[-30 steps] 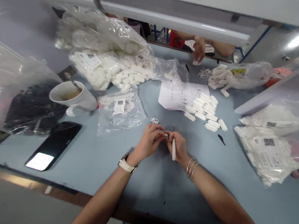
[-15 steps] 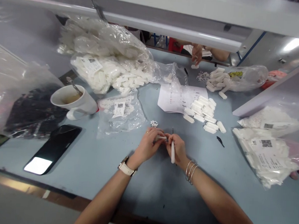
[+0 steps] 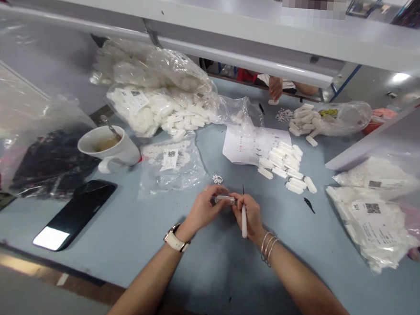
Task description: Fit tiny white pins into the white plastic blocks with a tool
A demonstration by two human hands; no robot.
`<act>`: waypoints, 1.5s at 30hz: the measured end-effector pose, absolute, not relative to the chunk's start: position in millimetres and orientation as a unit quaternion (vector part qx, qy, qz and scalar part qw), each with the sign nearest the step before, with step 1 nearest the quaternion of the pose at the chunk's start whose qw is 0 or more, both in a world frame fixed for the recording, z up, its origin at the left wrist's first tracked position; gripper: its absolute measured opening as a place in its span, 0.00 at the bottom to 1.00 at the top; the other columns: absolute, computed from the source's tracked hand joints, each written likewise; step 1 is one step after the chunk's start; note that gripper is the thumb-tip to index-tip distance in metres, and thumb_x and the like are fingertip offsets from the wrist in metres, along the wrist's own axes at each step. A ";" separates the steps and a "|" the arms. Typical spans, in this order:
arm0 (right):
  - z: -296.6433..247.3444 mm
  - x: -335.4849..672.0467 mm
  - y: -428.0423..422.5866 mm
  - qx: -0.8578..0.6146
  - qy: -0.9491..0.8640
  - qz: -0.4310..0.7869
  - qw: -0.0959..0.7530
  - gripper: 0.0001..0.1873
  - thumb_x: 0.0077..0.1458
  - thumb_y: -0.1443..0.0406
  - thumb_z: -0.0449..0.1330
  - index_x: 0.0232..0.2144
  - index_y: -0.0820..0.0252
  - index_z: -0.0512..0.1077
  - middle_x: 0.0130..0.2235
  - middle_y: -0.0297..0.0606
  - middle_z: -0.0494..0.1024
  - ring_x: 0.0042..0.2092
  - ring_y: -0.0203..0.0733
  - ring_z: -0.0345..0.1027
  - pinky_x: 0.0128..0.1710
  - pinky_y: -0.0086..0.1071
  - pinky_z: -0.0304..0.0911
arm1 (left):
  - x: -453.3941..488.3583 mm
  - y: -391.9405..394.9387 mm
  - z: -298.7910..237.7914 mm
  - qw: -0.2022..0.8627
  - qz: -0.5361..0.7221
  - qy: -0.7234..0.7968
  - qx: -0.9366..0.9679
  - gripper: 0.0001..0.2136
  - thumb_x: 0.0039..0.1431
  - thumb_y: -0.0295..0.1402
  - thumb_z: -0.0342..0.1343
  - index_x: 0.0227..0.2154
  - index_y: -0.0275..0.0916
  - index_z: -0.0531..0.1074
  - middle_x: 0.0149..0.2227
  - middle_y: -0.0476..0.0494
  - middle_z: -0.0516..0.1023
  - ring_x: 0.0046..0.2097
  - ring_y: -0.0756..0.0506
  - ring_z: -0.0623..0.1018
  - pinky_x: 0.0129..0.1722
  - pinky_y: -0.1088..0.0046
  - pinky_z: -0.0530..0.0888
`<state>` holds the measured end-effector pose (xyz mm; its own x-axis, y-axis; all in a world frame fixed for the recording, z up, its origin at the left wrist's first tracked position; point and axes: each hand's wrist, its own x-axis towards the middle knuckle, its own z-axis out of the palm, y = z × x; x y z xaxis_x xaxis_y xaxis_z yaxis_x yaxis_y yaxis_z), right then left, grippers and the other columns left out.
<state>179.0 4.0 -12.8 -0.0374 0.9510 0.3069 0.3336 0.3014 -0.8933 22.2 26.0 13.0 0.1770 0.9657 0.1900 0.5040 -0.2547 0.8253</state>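
My left hand (image 3: 206,206) is closed on a small white oblong plastic piece (image 3: 225,199), held between thumb and fingers. My right hand (image 3: 249,215) grips a white-handled tool (image 3: 244,221) with a thin dark shaft pointing away from me; its exact kind is unclear. The fingertips of this hand also meet the right end of the plastic piece. Just beyond my left hand lies a little heap of tiny white parts (image 3: 217,178). Farther right is a pile of similar white oblong pieces (image 3: 283,160), partly on a printed sheet (image 3: 237,147).
Left of my hands are a clear bag of small parts (image 3: 173,174), a mug with a spoon (image 3: 119,151) and a phone (image 3: 74,215). Large filled bags (image 3: 141,109) stand behind. Labelled bags (image 3: 378,222) lie right. A co-worker's hand (image 3: 275,87) works across the table.
The view has tilted up slightly, so everything sits lower. The plastic piece in my left hand now shows more of its length and lies nearly level. Both hands keep their holds.
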 end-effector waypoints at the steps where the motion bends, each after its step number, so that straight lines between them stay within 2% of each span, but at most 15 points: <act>1: -13.8 178.9 3.8 -0.499 -0.644 0.323 0.481 0.11 0.52 0.68 0.55 0.21 0.54 0.58 0.34 0.40 0.80 0.38 0.42 0.75 0.39 0.34 0.69 | 18.1 28.7 11.7 0.295 0.384 0.536 0.692 0.08 0.57 0.36 0.52 0.35 0.39 0.72 0.35 0.43 0.78 0.36 0.46 0.77 0.37 0.68 0.74; 3: -15.4 178.5 3.5 -0.505 -0.640 0.329 0.476 0.12 0.52 0.68 0.56 0.22 0.54 0.57 0.36 0.40 0.80 0.39 0.42 0.75 0.40 0.35 0.68 | 9.3 34.0 7.8 0.260 0.407 0.571 0.664 0.10 0.61 0.37 0.48 0.35 0.39 0.73 0.33 0.44 0.79 0.34 0.47 0.77 0.36 0.69 0.74; 5: -15.9 178.2 3.6 -0.513 -0.638 0.330 0.471 0.12 0.51 0.68 0.57 0.21 0.54 0.57 0.37 0.40 0.81 0.38 0.42 0.75 0.40 0.35 0.68 | 2.0 38.5 2.1 0.198 0.404 0.598 0.664 0.09 0.60 0.36 0.49 0.33 0.39 0.73 0.30 0.45 0.78 0.31 0.47 0.75 0.34 0.69 0.73; 9: -13.6 178.0 4.0 -0.514 -0.647 0.322 0.462 0.13 0.51 0.69 0.58 0.21 0.53 0.57 0.36 0.39 0.81 0.37 0.42 0.75 0.39 0.35 0.69 | -1.6 43.8 -10.4 0.098 0.352 0.556 0.746 0.10 0.60 0.32 0.48 0.34 0.40 0.75 0.34 0.42 0.78 0.37 0.43 0.76 0.39 0.64 0.73; 14: -11.9 178.0 4.3 -0.509 -0.660 0.312 0.456 0.14 0.50 0.70 0.59 0.21 0.53 0.57 0.36 0.38 0.81 0.37 0.42 0.75 0.39 0.34 0.68 | 6.2 46.6 -17.8 0.057 0.301 0.538 0.785 0.09 0.61 0.32 0.50 0.36 0.40 0.76 0.34 0.40 0.77 0.38 0.42 0.75 0.40 0.63 0.72; 21: -11.2 178.4 4.2 -0.514 -0.663 0.311 0.448 0.15 0.50 0.71 0.59 0.21 0.53 0.57 0.37 0.38 0.81 0.37 0.41 0.75 0.38 0.34 0.68 | 5.9 48.1 -16.4 0.110 0.308 0.554 0.766 0.06 0.56 0.29 0.53 0.26 0.39 0.74 0.29 0.42 0.76 0.35 0.42 0.74 0.40 0.62 0.72; 26: -9.6 178.6 4.4 -0.510 -0.671 0.303 0.444 0.14 0.51 0.71 0.59 0.21 0.53 0.57 0.37 0.38 0.81 0.37 0.41 0.74 0.39 0.34 0.68 | 5.4 48.7 -15.8 0.126 0.305 0.550 0.767 0.05 0.56 0.29 0.53 0.29 0.40 0.75 0.31 0.43 0.77 0.36 0.43 0.75 0.39 0.65 0.72; 31: -8.4 178.8 4.2 -0.515 -0.665 0.312 0.441 0.14 0.52 0.69 0.58 0.21 0.54 0.57 0.37 0.38 0.81 0.37 0.40 0.74 0.39 0.33 0.68 | 7.3 47.6 -12.7 0.116 0.269 0.574 0.765 0.06 0.55 0.28 0.52 0.25 0.38 0.72 0.28 0.43 0.75 0.35 0.42 0.73 0.37 0.65 0.71; 38: -7.6 179.5 4.0 -0.516 -0.660 0.317 0.445 0.13 0.51 0.70 0.57 0.21 0.53 0.57 0.36 0.38 0.81 0.36 0.41 0.74 0.39 0.33 0.68 | 2.5 36.5 8.2 0.236 0.334 0.534 0.740 0.07 0.58 0.31 0.50 0.28 0.39 0.71 0.27 0.47 0.74 0.30 0.47 0.72 0.32 0.70 0.71; 41: -10.5 179.4 4.2 -0.525 -0.653 0.317 0.444 0.12 0.50 0.70 0.57 0.21 0.53 0.57 0.36 0.38 0.81 0.36 0.41 0.74 0.39 0.34 0.68 | 8.1 30.1 14.1 0.251 0.354 0.477 0.765 0.06 0.59 0.29 0.49 0.30 0.39 0.71 0.29 0.46 0.74 0.34 0.47 0.74 0.35 0.70 0.72; 45: -15.9 178.5 4.6 -0.536 -0.633 0.330 0.452 0.13 0.49 0.69 0.59 0.22 0.54 0.57 0.36 0.38 0.80 0.37 0.42 0.74 0.39 0.35 0.67 | 16.8 24.1 14.7 0.193 0.365 0.421 0.808 0.06 0.60 0.28 0.50 0.31 0.38 0.70 0.34 0.43 0.74 0.38 0.46 0.73 0.39 0.67 0.73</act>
<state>178.5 4.6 -15.9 -0.0183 0.9757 0.2182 0.3795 0.2087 -0.9013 16.8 24.1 14.7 0.3798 0.8209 0.4265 0.5391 -0.5710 0.6191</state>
